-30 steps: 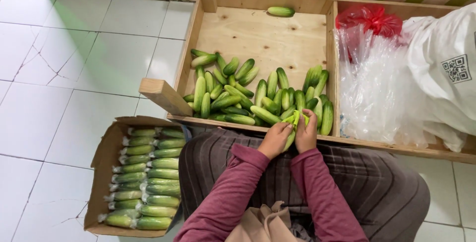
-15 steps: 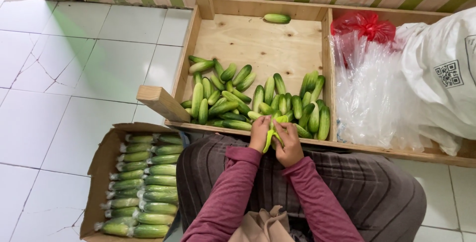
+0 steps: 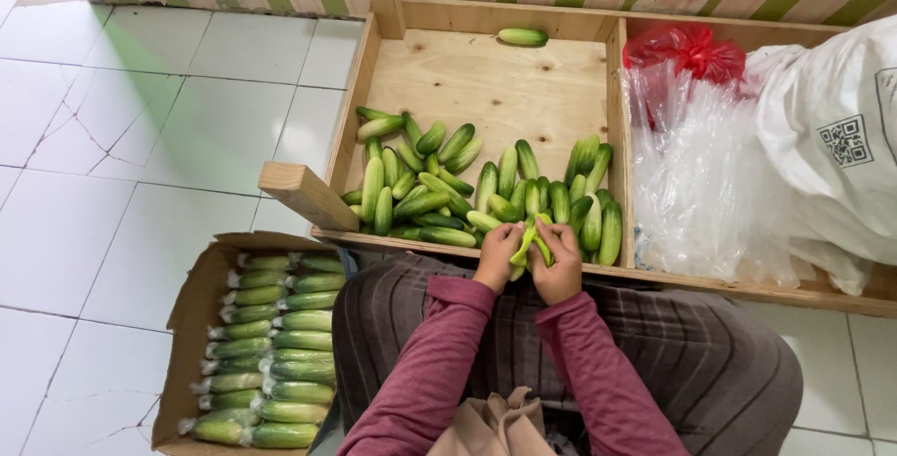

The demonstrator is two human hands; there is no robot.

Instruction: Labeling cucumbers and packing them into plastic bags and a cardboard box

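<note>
A: What are the hands doing?

B: The left hand (image 3: 497,258) and the right hand (image 3: 559,264) meet at the near edge of the wooden tray (image 3: 486,64), both closed around a cucumber (image 3: 526,243) held between them. The fingers are curled tight; something pale green and thin sits about it, perhaps a clear bag, though I cannot tell for sure.

A: So which step would you say?

B: I judge it to be wrapping or sleeving one cucumber. A next move would call for a firm grip on one end while the other hand works the cover along.

A: How does the cucumber look?

B: Short, light green, smooth, tilted upward from the hands.

A: And around them?

B: Just beyond lies the loose pile of cucumbers (image 3: 448,185) along the tray's near side, one stray cucumber (image 3: 521,36) at the far edge. Clear plastic bags (image 3: 696,176) fill the right compartment. On the floor to the left, a cardboard box (image 3: 192,316) holds wrapped cucumbers (image 3: 276,344) in rows.
</note>
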